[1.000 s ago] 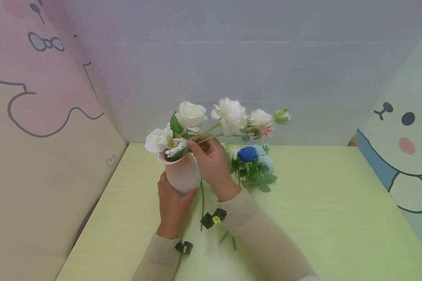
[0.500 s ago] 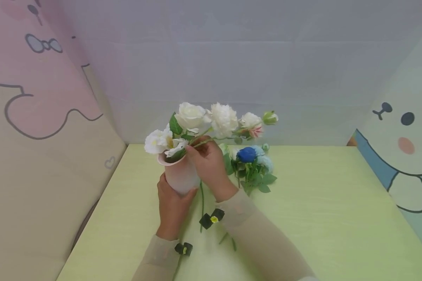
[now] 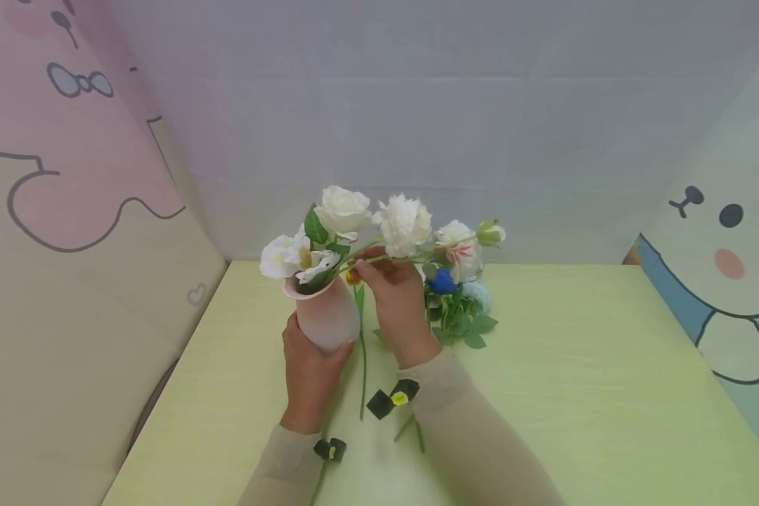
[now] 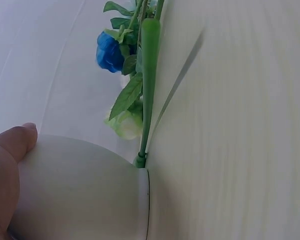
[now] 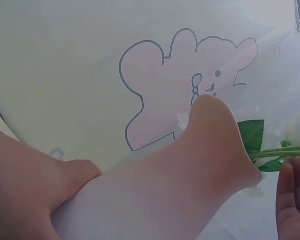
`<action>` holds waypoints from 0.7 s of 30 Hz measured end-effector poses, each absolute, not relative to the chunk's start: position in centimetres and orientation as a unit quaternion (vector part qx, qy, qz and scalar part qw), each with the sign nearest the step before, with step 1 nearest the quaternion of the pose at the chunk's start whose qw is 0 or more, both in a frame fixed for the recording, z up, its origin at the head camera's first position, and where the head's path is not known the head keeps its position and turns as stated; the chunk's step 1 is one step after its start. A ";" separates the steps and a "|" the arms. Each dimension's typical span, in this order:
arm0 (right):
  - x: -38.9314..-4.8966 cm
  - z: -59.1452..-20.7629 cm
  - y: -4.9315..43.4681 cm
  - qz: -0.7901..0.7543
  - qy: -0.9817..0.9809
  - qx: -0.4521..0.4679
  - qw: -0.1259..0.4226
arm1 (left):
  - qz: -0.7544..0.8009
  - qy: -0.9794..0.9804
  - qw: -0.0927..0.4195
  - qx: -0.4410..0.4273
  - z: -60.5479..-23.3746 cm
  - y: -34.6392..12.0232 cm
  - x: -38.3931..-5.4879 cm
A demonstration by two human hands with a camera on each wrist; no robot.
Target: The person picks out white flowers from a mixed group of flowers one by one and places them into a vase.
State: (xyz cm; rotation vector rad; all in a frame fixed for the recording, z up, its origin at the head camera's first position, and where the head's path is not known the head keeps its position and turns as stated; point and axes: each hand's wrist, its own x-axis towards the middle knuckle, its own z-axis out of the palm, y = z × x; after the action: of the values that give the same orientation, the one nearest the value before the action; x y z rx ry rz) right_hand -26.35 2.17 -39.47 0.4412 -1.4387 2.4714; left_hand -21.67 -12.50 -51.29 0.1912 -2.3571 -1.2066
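Observation:
My left hand [image 3: 313,369] grips the lower body of a pale pink vase [image 3: 325,316], which tilts slightly. A white rose [image 3: 344,211] and a wide-petalled white flower [image 3: 281,256] stand in its mouth. My right hand [image 3: 400,306] is just right of the rim, thumb and fingers pinching the green stems of a white peony spray [image 3: 405,225]. This spray leans right and ends in a green bud [image 3: 490,233]. In the right wrist view the stems [image 5: 285,151] run from the vase mouth across my fingertips; the lower stem ends are hidden inside the vase.
Behind my right hand lies a bunch with a blue rose [image 3: 443,281], pale blue blooms [image 3: 477,296] and green leaves [image 3: 474,325]. A single green stem [image 3: 363,372] with an orange flower [image 3: 353,276] lies beside the vase. Cartoon-printed panels [image 3: 721,281] flank the table.
My right hand first shifts slightly left with the peony spray, then slides right along its stems. The peony blooms have sunk lower, over the blue rose. My left hand stays on the vase.

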 end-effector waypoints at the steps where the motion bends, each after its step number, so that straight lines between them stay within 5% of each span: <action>1: -26.4 -39.5 2.2 0.849 -0.490 0.152 0.129 | -0.440 -0.862 0.241 0.069 -51.3 -12.5 -21.7; 10: -26.0 -38.8 2.7 0.909 -0.370 0.132 0.137 | -0.427 -0.863 0.265 0.055 -51.8 -12.6 -21.9; 21: -25.5 -38.1 2.4 0.788 -0.557 0.160 0.208 | -0.439 -0.860 0.252 0.064 -51.5 -12.5 -21.7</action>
State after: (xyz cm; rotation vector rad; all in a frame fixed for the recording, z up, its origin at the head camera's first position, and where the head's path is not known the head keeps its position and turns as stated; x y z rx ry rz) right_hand -25.45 2.36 -38.15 0.4442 -1.5517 2.1929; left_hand -21.72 -12.50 -51.52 0.1733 -2.3397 -1.1946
